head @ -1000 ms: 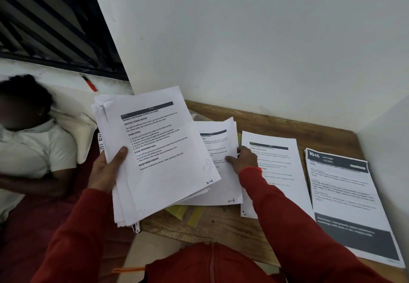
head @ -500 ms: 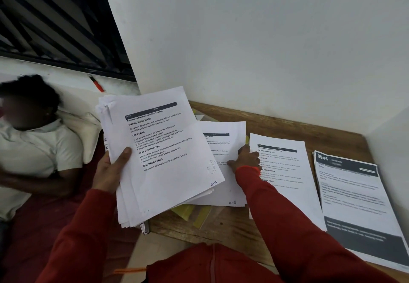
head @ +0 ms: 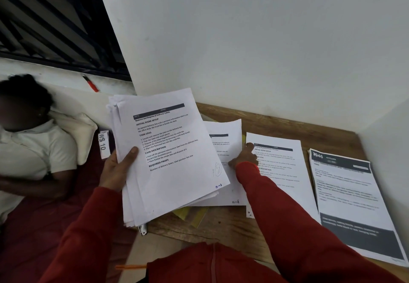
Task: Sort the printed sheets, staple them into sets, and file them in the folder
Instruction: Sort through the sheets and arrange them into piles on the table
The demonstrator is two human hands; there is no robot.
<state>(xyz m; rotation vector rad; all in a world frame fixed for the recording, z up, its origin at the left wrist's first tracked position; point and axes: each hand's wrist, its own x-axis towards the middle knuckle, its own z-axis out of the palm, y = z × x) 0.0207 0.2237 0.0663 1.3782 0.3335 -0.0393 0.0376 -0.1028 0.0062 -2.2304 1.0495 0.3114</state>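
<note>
Desk (head: 276, 119), centre to right of frame: we use its bare wood as sorting ground.

Stack (head: 168, 156), centre-left, raised off the desk: our left hand (head: 115, 172) clamps it, thumb on top, other fingers hidden beneath, so the top title stays readable.

Three piles laid side by side: middle sheet (head: 225, 145), next sheet (head: 278, 172), dark-banded sheet (head: 349, 194), probably one per set.

Right hand (head: 245, 156): fingers curled, pressing the middle sheet; we cannot tell if it pinches.

Yellow folder (head: 192, 215), lower centre, mostly buried.
</note>
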